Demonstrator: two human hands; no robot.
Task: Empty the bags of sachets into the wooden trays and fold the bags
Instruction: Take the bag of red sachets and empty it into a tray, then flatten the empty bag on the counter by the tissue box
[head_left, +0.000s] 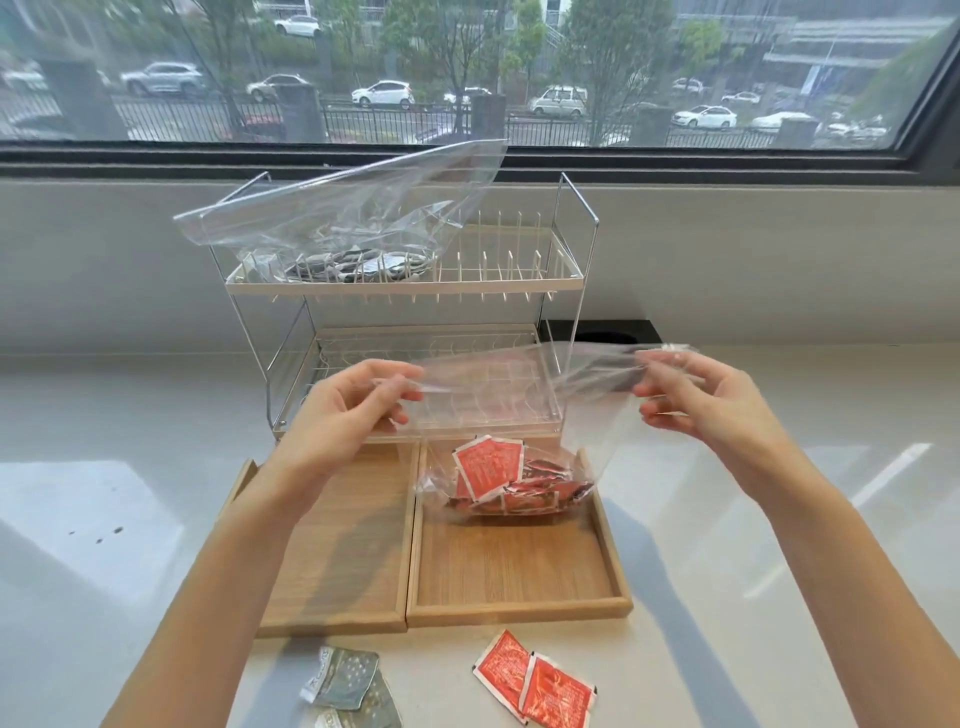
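A clear plastic bag (519, 395) hangs above the right wooden tray (519, 571), its bottom end, packed with red sachets (488, 467), resting on the far part of that tray. Both hands hold the bag's top edge stretched wide: the left hand (348, 410) pinches the left corner between thumb and fingers, and the right hand (696, 400) pinches the right corner the same way. The left wooden tray (337, 561) sits touching the right one, side by side on the white counter (104, 467). Near the front of the counter, two loose red sachets (535, 680) lie just before the right tray, and two grey-green sachets (353, 686) lie before the left tray. Behind the trays stands a two-tier wire rack (405, 312); on its upper shelf rests a second clear bag (343, 208) with dark sachets (353, 265) inside, its open end lifted up against the window (467, 73)
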